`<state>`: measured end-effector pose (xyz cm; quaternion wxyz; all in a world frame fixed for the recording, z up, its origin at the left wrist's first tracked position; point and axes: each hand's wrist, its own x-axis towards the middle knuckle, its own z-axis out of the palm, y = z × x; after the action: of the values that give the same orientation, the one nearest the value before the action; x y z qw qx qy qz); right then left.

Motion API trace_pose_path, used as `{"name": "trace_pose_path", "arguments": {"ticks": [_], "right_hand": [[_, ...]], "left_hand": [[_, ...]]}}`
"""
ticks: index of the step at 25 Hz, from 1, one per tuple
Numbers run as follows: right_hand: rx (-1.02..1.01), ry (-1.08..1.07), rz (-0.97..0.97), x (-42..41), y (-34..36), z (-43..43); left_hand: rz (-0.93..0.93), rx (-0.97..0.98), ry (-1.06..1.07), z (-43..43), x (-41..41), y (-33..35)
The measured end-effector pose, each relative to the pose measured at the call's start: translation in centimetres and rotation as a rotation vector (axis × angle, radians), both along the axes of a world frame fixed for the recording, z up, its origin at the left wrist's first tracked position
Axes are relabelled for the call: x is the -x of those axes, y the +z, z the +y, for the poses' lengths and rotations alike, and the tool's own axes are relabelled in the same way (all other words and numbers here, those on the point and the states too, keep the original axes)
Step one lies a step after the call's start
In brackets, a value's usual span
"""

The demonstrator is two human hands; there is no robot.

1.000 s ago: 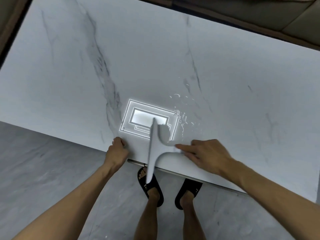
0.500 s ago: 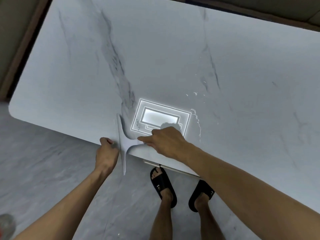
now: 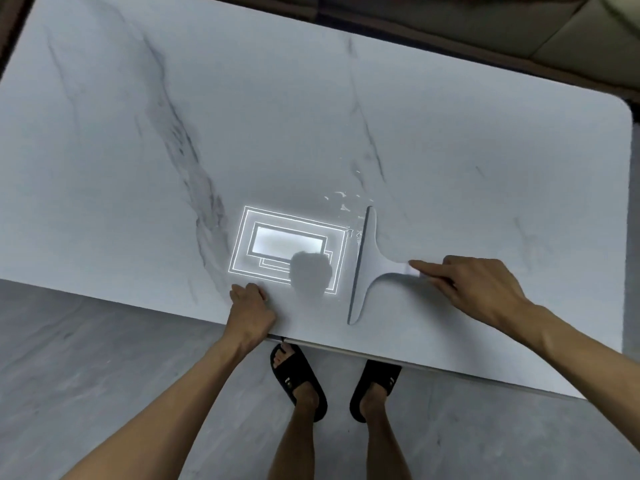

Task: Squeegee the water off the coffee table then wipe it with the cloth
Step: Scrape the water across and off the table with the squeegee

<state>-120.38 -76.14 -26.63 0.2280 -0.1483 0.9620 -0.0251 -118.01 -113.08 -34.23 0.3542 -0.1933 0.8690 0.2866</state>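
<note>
A white T-shaped squeegee [image 3: 372, 261] lies flat on the marble coffee table [image 3: 311, 116], its long blade running near to far, right of a bright ceiling-light reflection [image 3: 287, 244]. My right hand [image 3: 474, 289] grips the squeegee's handle end, index finger stretched along it. Small water droplets [image 3: 343, 202] glint just left of the blade's far tip. My left hand [image 3: 251, 310] rests curled on the table's near edge, holding nothing. No cloth is in view.
The table's near edge [image 3: 381, 358] runs diagonally across the view, with its rounded right corner [image 3: 623, 109] far right. My feet in black sandals [image 3: 298, 379] stand on the grey floor below. A sofa [image 3: 519, 32] sits beyond the far edge.
The squeegee has moved from beside my left hand at the near edge rightwards across the table, past the light reflection. My left hand has stayed on the edge.
</note>
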Motion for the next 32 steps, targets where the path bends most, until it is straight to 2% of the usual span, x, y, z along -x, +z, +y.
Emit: {"name": "trace_pose_path", "arguments": {"ticks": [3,7,11,15,20,24,28,32], "right_hand": [[0.045,0.021,0.031,-1.1,1.3,0.1],[0.206,0.187,-0.01,-2.1,-0.9,-5.9],[0.194,0.32,-0.073,-3.1,-3.5,-9.6],[0.178,0.203,-0.009,-3.3,-3.4,-5.2],[0.024,-0.019,0.005,-3.5,-1.3,3.5],[-0.041,-0.075,0.058,-4.4,1.0,7.5],[0.082,0.048,-0.022,-4.6,1.3,2.8],[0.229,0.315,-0.109,-3.0,-1.8,-8.8]], "left_hand": [[-0.074,0.038,-0.042,0.1,0.4,-0.2],[-0.1,0.024,-0.031,-0.3,0.8,-0.1],[-0.118,0.018,-0.041,-0.5,0.9,-0.3],[-0.139,0.056,-0.031,0.0,0.8,-0.5],[-0.159,0.127,-0.058,0.9,0.6,-0.4],[-0.071,0.144,-0.007,1.6,0.6,-0.1],[0.022,0.103,0.146,1.2,0.0,1.0],[0.052,0.113,0.255,-0.7,-0.2,2.0]]}}
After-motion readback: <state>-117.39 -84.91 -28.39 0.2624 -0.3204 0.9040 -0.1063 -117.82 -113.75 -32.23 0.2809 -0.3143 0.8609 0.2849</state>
